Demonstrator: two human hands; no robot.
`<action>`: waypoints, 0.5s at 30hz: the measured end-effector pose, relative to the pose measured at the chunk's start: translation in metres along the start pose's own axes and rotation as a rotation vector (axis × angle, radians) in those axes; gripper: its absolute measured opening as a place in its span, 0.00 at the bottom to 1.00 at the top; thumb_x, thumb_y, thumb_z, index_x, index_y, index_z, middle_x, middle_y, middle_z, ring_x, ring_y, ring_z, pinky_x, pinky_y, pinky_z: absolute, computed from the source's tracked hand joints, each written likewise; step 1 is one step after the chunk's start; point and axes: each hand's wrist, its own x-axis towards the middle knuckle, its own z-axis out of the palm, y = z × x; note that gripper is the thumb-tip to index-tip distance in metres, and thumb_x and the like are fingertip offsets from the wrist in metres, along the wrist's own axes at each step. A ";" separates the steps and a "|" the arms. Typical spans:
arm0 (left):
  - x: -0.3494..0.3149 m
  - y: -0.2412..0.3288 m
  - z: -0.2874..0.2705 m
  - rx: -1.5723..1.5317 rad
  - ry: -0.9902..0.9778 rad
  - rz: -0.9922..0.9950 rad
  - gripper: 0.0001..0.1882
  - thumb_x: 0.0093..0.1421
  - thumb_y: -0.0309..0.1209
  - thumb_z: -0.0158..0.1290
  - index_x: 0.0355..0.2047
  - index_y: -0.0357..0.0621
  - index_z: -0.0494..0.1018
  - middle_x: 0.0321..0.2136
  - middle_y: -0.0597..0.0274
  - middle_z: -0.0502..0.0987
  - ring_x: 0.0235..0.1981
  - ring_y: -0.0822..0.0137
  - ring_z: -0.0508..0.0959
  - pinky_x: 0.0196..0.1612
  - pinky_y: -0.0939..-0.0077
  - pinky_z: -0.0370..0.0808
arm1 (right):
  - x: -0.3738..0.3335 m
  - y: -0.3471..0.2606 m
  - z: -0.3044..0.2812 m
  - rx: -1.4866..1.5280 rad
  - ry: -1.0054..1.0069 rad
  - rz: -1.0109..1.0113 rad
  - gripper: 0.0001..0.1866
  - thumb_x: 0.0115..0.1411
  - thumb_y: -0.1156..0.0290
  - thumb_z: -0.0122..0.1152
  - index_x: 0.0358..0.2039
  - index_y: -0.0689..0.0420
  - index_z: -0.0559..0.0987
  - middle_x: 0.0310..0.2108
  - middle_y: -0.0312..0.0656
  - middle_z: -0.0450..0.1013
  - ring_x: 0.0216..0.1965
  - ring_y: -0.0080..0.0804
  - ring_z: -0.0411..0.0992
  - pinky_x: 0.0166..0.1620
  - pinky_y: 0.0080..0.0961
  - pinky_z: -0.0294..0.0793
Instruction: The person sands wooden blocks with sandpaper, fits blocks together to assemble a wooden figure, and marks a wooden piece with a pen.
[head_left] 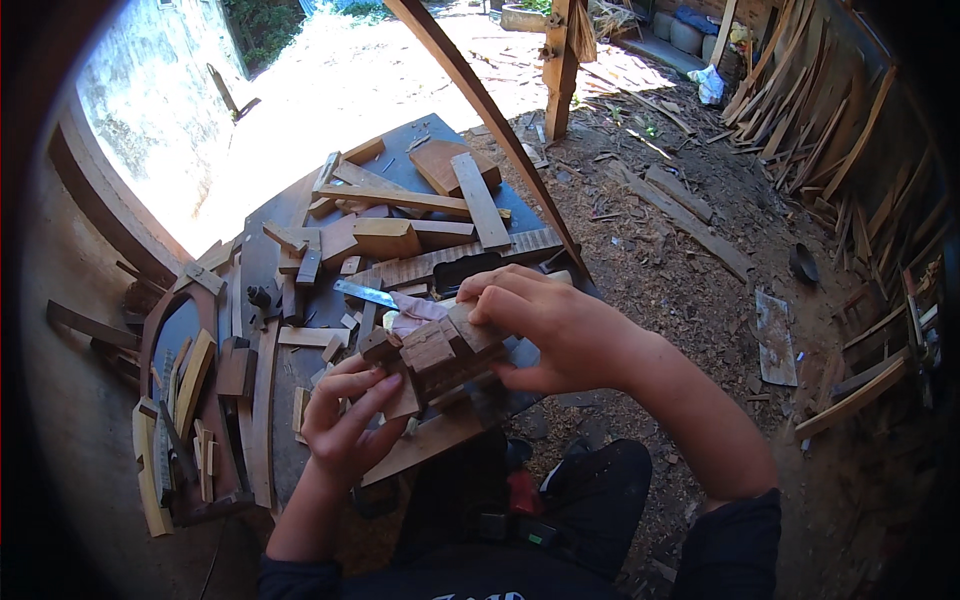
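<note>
In front of me, over the near edge of the bench, is a notched brown wooden block (430, 346). My right hand (550, 325) is closed over its right end, with the thumb below and fingers on top. At its left end my left hand (350, 412) pinches a small wooden piece (402, 396) between thumb and fingers. The piece sits close against the block; whether the two are joined I cannot tell. Just beyond lie a pinkish cloth (418, 313) and a flat metal blade (365, 293). My fingers partly hide the block's right end.
The dark bench (400, 150) carries several wood offcuts (385, 240) and a black tray (470, 268). A slanting timber (490, 110) rises at its right edge. Wood shavings cover the ground (680, 330) to the right, and long strips (800, 110) lean against the wall.
</note>
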 end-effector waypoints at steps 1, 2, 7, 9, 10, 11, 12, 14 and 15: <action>0.002 -0.004 0.000 -0.017 0.013 -0.009 0.21 0.46 0.23 0.72 0.43 0.41 0.86 0.40 0.55 0.79 0.46 0.51 0.84 0.47 0.64 0.85 | 0.000 0.000 0.003 0.005 0.001 0.000 0.28 0.54 0.71 0.71 0.53 0.58 0.70 0.57 0.50 0.71 0.61 0.51 0.70 0.63 0.44 0.71; 0.003 -0.008 -0.002 -0.014 0.011 -0.013 0.21 0.46 0.23 0.72 0.43 0.41 0.86 0.40 0.55 0.79 0.46 0.51 0.84 0.47 0.64 0.85 | -0.001 -0.001 0.006 0.005 0.041 -0.044 0.27 0.53 0.72 0.72 0.52 0.58 0.71 0.55 0.51 0.71 0.60 0.52 0.71 0.62 0.44 0.73; 0.007 -0.022 -0.006 -0.110 -0.057 -0.026 0.19 0.46 0.22 0.72 0.41 0.43 0.87 0.41 0.56 0.79 0.48 0.51 0.84 0.50 0.60 0.85 | -0.014 -0.004 0.012 0.023 0.102 -0.050 0.27 0.52 0.71 0.74 0.50 0.59 0.72 0.54 0.52 0.71 0.58 0.53 0.72 0.61 0.43 0.74; 0.007 -0.024 -0.007 -0.143 -0.059 -0.048 0.19 0.45 0.22 0.71 0.41 0.44 0.87 0.41 0.56 0.80 0.47 0.52 0.84 0.51 0.59 0.84 | -0.016 -0.005 0.014 0.023 0.115 -0.032 0.32 0.51 0.70 0.78 0.55 0.53 0.72 0.57 0.49 0.70 0.59 0.50 0.72 0.60 0.42 0.75; 0.007 -0.024 -0.007 -0.141 -0.058 -0.054 0.19 0.45 0.22 0.71 0.41 0.44 0.87 0.41 0.56 0.80 0.47 0.52 0.84 0.51 0.59 0.84 | -0.015 -0.007 0.012 0.027 0.110 -0.034 0.32 0.51 0.70 0.78 0.55 0.53 0.72 0.57 0.49 0.70 0.59 0.50 0.72 0.60 0.42 0.75; 0.007 -0.023 -0.007 -0.128 -0.048 -0.049 0.19 0.45 0.22 0.71 0.41 0.44 0.87 0.41 0.57 0.80 0.47 0.52 0.84 0.51 0.59 0.84 | -0.013 -0.009 0.010 -0.027 0.114 -0.047 0.33 0.50 0.70 0.79 0.55 0.53 0.72 0.57 0.49 0.70 0.59 0.51 0.72 0.60 0.43 0.74; 0.007 -0.023 -0.008 -0.114 -0.036 -0.044 0.19 0.45 0.22 0.71 0.41 0.44 0.87 0.41 0.57 0.80 0.47 0.52 0.84 0.51 0.59 0.84 | -0.011 -0.011 0.010 -0.081 0.117 -0.061 0.34 0.49 0.70 0.79 0.55 0.54 0.72 0.56 0.48 0.69 0.58 0.52 0.72 0.60 0.44 0.74; 0.006 -0.026 -0.006 -0.104 -0.027 -0.033 0.20 0.44 0.22 0.71 0.41 0.44 0.87 0.42 0.57 0.80 0.47 0.52 0.84 0.51 0.59 0.84 | -0.011 -0.015 0.016 -0.179 0.133 -0.052 0.34 0.47 0.70 0.80 0.54 0.54 0.72 0.56 0.48 0.69 0.58 0.52 0.72 0.59 0.44 0.74; 0.006 -0.026 -0.005 -0.121 -0.029 -0.029 0.20 0.44 0.22 0.70 0.42 0.44 0.87 0.42 0.56 0.80 0.48 0.52 0.84 0.51 0.59 0.84 | -0.011 -0.018 0.019 -0.283 0.159 -0.041 0.35 0.46 0.70 0.80 0.53 0.54 0.72 0.56 0.48 0.68 0.57 0.53 0.72 0.59 0.45 0.74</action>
